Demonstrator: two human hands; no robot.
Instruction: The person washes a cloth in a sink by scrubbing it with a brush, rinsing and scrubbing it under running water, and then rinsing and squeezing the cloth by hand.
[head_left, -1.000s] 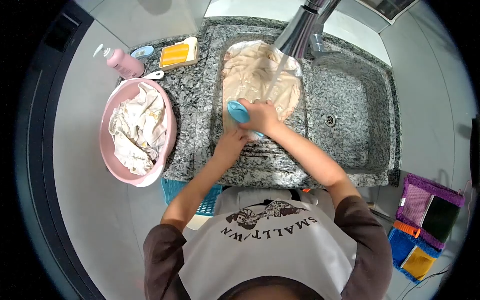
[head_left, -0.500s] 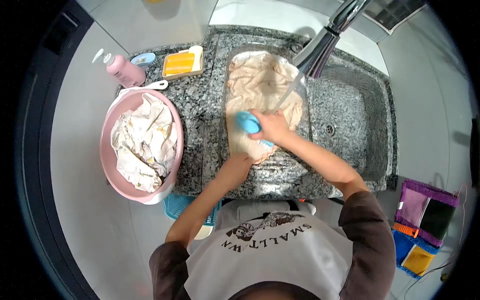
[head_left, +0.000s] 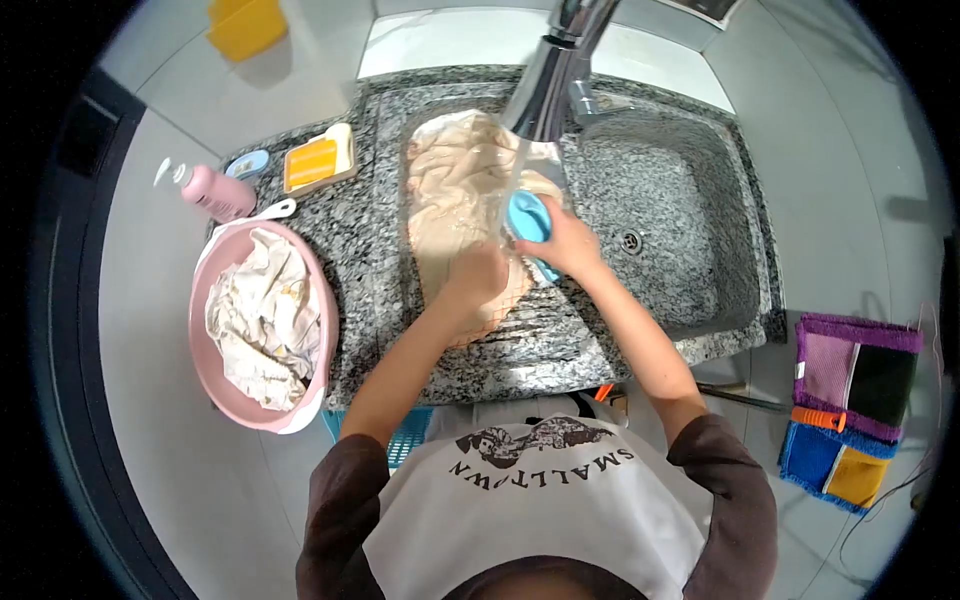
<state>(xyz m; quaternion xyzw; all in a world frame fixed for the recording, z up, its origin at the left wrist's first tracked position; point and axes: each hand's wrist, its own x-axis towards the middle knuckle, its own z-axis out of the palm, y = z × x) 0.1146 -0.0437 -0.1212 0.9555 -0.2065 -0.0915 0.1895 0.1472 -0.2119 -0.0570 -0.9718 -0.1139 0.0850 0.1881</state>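
A wet beige garment [head_left: 455,195] lies bunched at its far end and flatter near me on the ribbed granite washboard. In my right hand [head_left: 570,242] is a blue scrub brush [head_left: 530,217], tilted on its side with pale bristles low by the garment's right edge. Water streams down from the chrome faucet [head_left: 540,95] just beside the brush. My left hand [head_left: 480,274] is over the garment's near part, close to the stream; motion blurs its fingers, so their grip does not show.
Right of the washboard is a granite basin [head_left: 690,200] with a drain. At left stand a pink tub [head_left: 205,340] of white clothes, a pink pump bottle [head_left: 218,194], a small blue brush [head_left: 247,164] and a soap dish [head_left: 345,172] with yellow soap.
The blue brush has moved right, off the garment's middle, and turned on its side by the water. My left hand has moved from the near edge up toward the stream. The view has shifted.
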